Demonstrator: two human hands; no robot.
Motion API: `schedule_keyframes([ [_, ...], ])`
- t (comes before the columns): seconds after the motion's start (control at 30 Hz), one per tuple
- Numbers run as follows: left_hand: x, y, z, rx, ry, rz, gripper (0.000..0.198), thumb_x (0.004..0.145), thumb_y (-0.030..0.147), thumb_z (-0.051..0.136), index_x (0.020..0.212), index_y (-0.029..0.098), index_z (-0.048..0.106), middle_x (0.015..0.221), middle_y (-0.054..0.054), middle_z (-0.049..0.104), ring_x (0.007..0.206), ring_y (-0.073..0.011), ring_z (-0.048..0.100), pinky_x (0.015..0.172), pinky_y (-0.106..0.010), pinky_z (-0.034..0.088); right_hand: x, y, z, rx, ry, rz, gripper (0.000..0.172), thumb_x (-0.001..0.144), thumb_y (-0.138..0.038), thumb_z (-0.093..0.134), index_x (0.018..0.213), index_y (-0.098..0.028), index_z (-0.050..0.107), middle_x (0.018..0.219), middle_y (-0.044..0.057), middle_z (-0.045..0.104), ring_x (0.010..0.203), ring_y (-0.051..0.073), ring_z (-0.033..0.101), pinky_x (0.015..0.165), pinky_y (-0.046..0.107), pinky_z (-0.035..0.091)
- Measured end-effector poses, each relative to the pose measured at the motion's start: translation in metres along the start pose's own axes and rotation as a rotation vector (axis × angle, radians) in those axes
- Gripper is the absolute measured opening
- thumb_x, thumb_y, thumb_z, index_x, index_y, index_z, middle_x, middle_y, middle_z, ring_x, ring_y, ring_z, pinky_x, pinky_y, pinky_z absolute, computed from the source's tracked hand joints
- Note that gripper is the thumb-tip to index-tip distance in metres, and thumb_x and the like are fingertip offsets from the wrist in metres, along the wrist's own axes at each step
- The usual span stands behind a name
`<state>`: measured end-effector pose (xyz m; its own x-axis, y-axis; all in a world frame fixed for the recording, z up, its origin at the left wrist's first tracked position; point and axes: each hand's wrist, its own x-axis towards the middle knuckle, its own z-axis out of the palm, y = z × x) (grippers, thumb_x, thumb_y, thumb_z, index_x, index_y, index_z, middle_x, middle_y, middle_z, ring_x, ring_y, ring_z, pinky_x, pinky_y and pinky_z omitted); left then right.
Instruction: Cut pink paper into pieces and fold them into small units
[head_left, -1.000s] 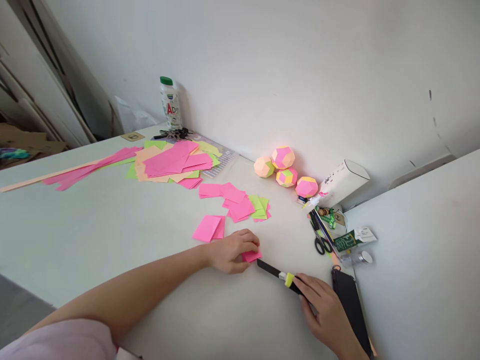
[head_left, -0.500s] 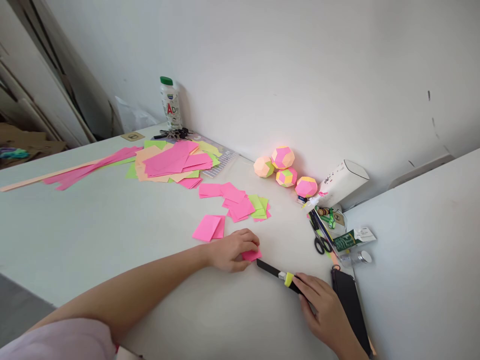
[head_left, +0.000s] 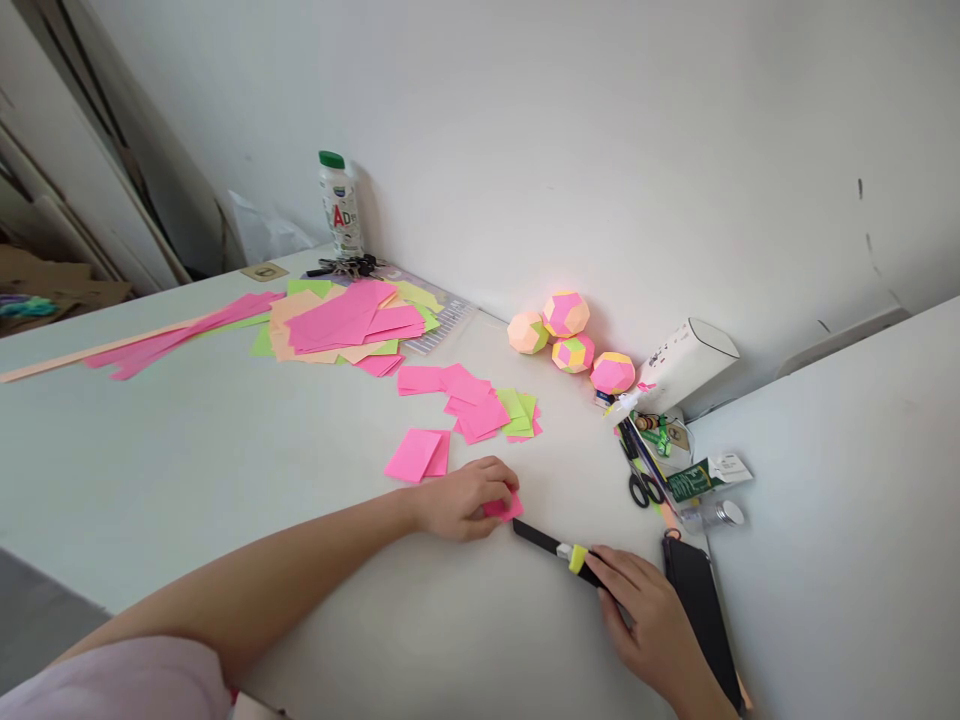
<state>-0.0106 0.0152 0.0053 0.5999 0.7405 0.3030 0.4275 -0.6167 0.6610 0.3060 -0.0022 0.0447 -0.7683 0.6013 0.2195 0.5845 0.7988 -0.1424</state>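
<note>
Your curled left hand [head_left: 463,500] holds a pink paper piece [head_left: 507,506] against the table [head_left: 187,460]; your right hand [head_left: 646,622] grips a cutter [head_left: 577,559], its blade tip [head_left: 519,526] near the paper's corner, touching or just short I cannot tell; folded pink paper [head_left: 415,455] lies beyond your left hand
</note>
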Motion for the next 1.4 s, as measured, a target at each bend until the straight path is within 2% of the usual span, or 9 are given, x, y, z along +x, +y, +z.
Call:
schedule_keyframes([
  [0.13,0.0,0.0,0.0,-0.031,0.02,-0.015,0.004,0.079,0.016,0.053,0.078,0.018,0.056,0.108,-0.01,0.058,0.103,-0.0219,0.052,0.093,-0.035,0.044,0.001,-0.001,-0.001,0.0,0.004,0.001,0.04,0.084,-0.009,0.042,0.117,-0.019,0.064,0.111,0.009,0.068,0.099,0.023,0.064,0.084,0.038,0.055],
  [0.23,0.0,0.0,0.0,-0.034,0.025,-0.021,0.008,0.082,0.016,0.051,0.074,0.018,0.054,0.108,-0.01,0.058,0.102,-0.021,0.052,0.093,-0.036,0.044,0.001,-0.001,-0.002,0.008,0.007,0.003,0.041,0.083,-0.008,0.042,0.116,-0.019,0.064,0.111,0.009,0.068,0.099,0.022,0.064,0.083,0.038,0.055],
  [0.67,0.0,0.002,0.0,-0.048,0.066,-0.052,0.013,0.089,0.016,0.042,0.08,0.018,0.05,0.106,-0.01,0.061,0.1,-0.0197,0.055,0.087,-0.036,0.047,0.0,-0.002,0.0,0.024,-0.033,-0.006,0.041,0.084,-0.009,0.044,0.119,-0.02,0.062,0.115,0.009,0.067,0.106,0.023,0.061,0.089,0.04,0.054],
  [1.07,0.0,0.003,-0.002,-0.111,0.073,-0.026,0.012,0.086,0.014,0.044,0.076,0.018,0.048,0.103,-0.01,0.062,0.095,-0.0191,0.056,0.084,-0.035,0.048,0.0,-0.001,0.004,0.016,-0.013,0.003,0.04,0.085,-0.01,0.044,0.12,-0.019,0.061,0.114,0.009,0.067,0.104,0.025,0.06,0.088,0.043,0.054],
  [1.3,0.0,0.002,0.0,-0.106,0.059,0.023,0.01,0.086,0.021,0.05,0.078,0.018,0.056,0.1,-0.009,0.063,0.094,-0.0194,0.056,0.083,-0.034,0.049,0.0,-0.002,0.002,0.04,-0.024,0.007,0.042,0.085,-0.009,0.044,0.123,-0.021,0.06,0.112,0.009,0.067,0.102,0.023,0.061,0.086,0.041,0.055],
  [1.4,0.0,0.002,0.001,-0.013,0.042,0.053,0.016,0.088,0.018,0.047,0.077,0.017,0.059,0.097,-0.009,0.062,0.094,-0.0201,0.054,0.085,-0.034,0.048,0.001,-0.003,0.002,0.043,-0.027,0.01,0.042,0.085,-0.009,0.044,0.122,-0.021,0.06,0.112,0.009,0.067,0.102,0.024,0.061,0.087,0.041,0.054],
])
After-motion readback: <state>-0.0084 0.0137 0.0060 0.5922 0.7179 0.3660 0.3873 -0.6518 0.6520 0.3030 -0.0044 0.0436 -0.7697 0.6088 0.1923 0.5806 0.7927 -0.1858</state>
